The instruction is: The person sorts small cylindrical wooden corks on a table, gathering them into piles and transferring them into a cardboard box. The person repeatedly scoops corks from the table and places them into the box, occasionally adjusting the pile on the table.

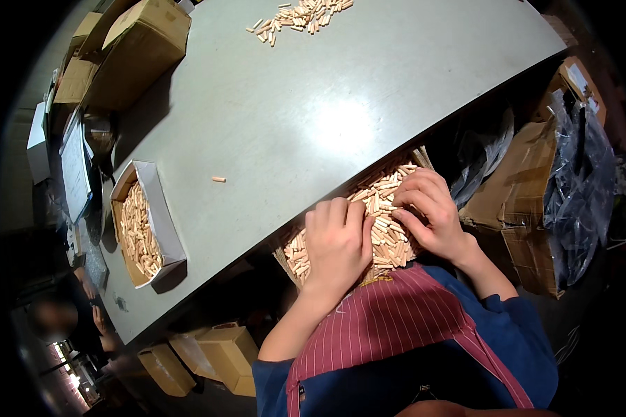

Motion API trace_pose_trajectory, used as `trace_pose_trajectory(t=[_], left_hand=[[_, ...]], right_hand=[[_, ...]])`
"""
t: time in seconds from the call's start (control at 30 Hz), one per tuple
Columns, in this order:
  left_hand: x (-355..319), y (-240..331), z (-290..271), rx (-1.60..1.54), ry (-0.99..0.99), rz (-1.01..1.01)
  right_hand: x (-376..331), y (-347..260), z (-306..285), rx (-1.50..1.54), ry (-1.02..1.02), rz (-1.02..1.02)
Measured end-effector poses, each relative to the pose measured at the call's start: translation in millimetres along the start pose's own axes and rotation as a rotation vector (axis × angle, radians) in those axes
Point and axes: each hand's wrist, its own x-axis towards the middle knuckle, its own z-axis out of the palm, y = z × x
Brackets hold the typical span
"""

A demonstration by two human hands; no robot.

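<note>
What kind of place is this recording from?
Probably a small workshop or packing room: both hands sort wooden dowels at a grey table, a box of dowels beside, cartons stacked around.

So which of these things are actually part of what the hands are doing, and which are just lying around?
In use:
- left hand and right hand, both resting in the heap of wooden dowel pins on the lap
- open white box of dowel pins
- scattered dowel pile at the table's far end

Lying about:
- single stray dowel
- closed cardboard boxes
- plastic-lined carton

Short pale wooden dowels (384,208) lie heaped in a lap-held box below the table edge.
</note>
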Motion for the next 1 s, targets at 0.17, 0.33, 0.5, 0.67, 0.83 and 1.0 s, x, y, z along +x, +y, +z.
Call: trace_pose_trajectory(t=[0.17, 0.33, 0.5, 0.67, 0.83, 1.0], left_hand=[[6.2, -4.4, -8.0, -0.255, -0.004, -0.052], [1.3, -3.7, -38.7, -1.255, -0.065, -0.729], [-6.6, -13.3, -41.4, -1.458, -0.013, -0.778], [-13.8, -18.3, -43.7, -1.509, 0.002, -0.829], [-21.0, -8.1, -48.9, -0.941, 0.119, -0.66], [-33.2, -20.9, -47.1, -0.319, 0.178, -0.315]], right_hand=[[-1.4, -0.5, -1.9, 0.009, 0.09, 0.02], [2.0, -0.5, -0.6, 0.056, 0.112, 0.036], [6.5, -4.9, 5.6, 0.099, 0.062, 0.032], [9.9, -9.8, 8.9, 0.146, 0.043, 0.058], [8.9, -7.7, 7.8, 0.162, 0.028, 0.079], [6.8, -8.1, 7.5, 0.196, -0.002, 0.165]])
